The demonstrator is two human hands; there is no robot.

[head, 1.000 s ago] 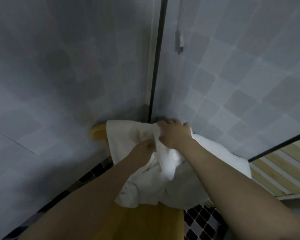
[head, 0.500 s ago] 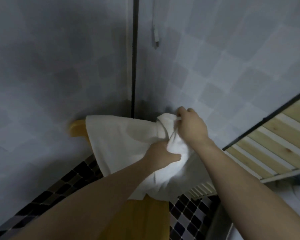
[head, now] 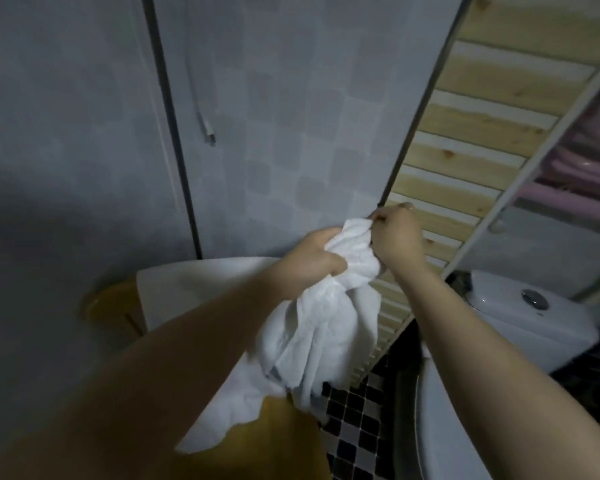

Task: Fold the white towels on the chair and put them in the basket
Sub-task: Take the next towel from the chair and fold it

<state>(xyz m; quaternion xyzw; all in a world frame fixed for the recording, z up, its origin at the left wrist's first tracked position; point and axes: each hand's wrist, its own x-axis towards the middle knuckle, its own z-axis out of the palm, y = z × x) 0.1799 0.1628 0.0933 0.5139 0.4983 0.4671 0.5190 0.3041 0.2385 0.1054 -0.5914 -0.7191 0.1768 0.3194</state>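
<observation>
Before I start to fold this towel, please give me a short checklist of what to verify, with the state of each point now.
1. Left hand grips the white towel: ok.
2. Right hand pinches the towel's top edge: ok.
3. Towel spread flat for folding: not ok, it hangs bunched between the hands.
4. Towel fully off the chair: cannot tell, its lower end hangs close over the seat.
5. Another towel waiting on the chair back: ok.
6. Basket within reach: cannot tell, it is not in view.
</observation>
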